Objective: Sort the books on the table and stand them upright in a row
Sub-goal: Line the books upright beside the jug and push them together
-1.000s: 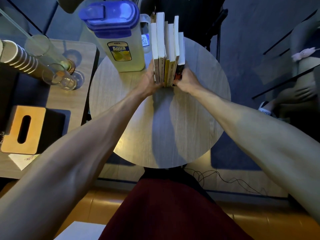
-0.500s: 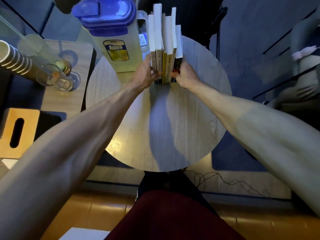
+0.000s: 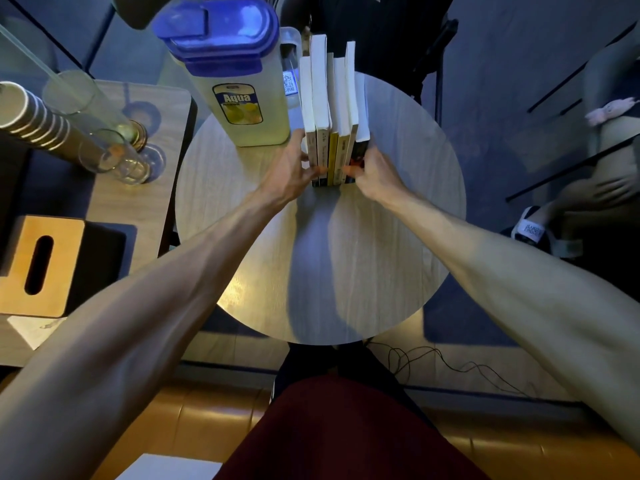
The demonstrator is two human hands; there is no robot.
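Several paperback books (image 3: 333, 109) stand upright, pressed together in a row, spines toward me, at the far side of the round wooden table (image 3: 398, 209). One spine is yellow, the rightmost is black with red. My left hand (image 3: 292, 171) presses against the left end of the row, fingers on the spines. On the right end my right hand (image 3: 372, 173) does the same. The books are squeezed between both hands.
A tall plastic pitcher (image 3: 239, 81) with a blue lid stands just left of the books, almost touching them. On a side table to the left are drinking glasses (image 3: 117, 157), stacked paper cups (image 3: 31, 119) and a wooden tissue box (image 3: 38, 265). A person sits at the right.
Both hands stay clamped on the row of books. The view has shifted slightly; the books sit in about the same place beside the pitcher.
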